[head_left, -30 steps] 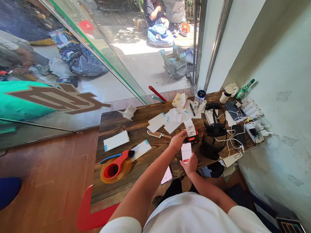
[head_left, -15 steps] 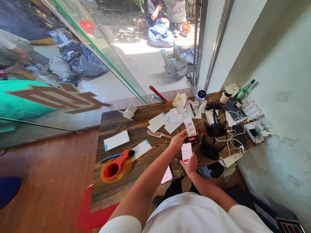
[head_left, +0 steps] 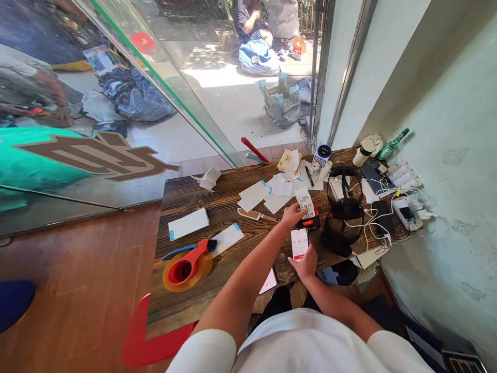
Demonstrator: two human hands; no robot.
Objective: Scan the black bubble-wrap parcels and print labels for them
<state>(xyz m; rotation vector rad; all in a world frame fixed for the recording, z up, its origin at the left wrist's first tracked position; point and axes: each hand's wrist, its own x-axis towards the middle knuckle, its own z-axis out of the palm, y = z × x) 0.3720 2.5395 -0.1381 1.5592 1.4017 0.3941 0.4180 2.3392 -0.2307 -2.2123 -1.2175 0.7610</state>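
A white phone [head_left: 300, 243] showing a running timer is upright in my right hand [head_left: 306, 262], thumb and fingers closed on its lower end. My left hand [head_left: 294, 215] reaches across to a strip of printed labels [head_left: 308, 208] with the numbers 1009, 1017 and 1018. Its fingers pinch the strip's left edge. The strip comes out of a small red and black label printer [head_left: 311, 224], just beyond the phone. A second phone [head_left: 268, 281] lies at the table's near edge, partly under my left forearm.
White cards [head_left: 254, 196] and a brown-handled knife [head_left: 250, 214] lie left of the printer. A tape dispenser [head_left: 188, 267] sits at the left. Black head straps [head_left: 345, 210], tangled cables and a power strip [head_left: 406, 212] crowd the right. Beyond the glass [head_left: 163, 88], a person [head_left: 252, 23] sits outside.
My left hand has shifted from the printer's left side up onto the label strip. The phone's timer has advanced, and my right hand stays around it.
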